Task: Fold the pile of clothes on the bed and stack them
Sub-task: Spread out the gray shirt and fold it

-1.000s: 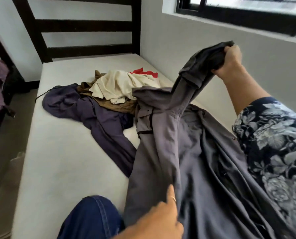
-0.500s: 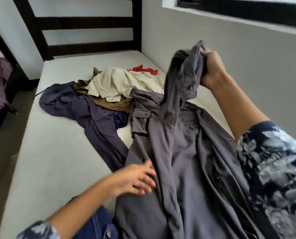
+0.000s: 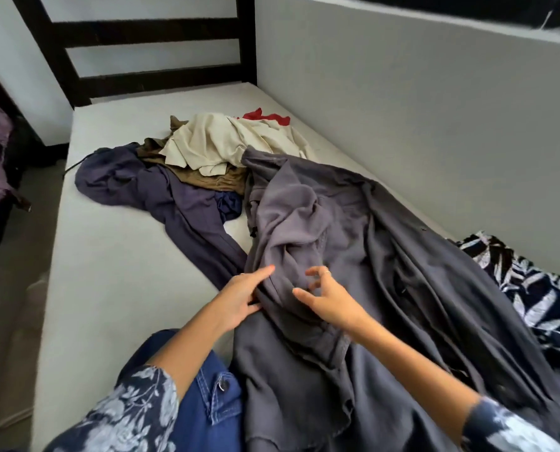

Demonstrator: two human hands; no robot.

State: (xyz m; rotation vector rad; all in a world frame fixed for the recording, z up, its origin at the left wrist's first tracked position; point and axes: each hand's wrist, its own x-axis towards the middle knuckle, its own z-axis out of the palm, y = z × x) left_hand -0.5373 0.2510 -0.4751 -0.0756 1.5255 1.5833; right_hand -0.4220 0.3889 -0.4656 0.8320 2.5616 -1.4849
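White mattress of the bed (image 3: pixel 115 256) carries a grey garment (image 3: pixel 353 256) spread under both hands. Left hand (image 3: pixel 239 298) rests flat-fingered on its edge; right hand (image 3: pixel 327 295) hovers just beside, fingers loose, grasping nothing. Beyond both, 1 unfolded pile (image 3: pixel 213 148).

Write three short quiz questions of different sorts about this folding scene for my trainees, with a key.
1. True or false: the right hand holds the grey garment up in the air.
2. Which garment tops the far pile? A) red B) cream C) brown
3. Fill in: the left hand touches the grey garment's ___ edge.

Key:
1. False; the garment lies on the bed.
2. B, the cream garment.
3. Left.
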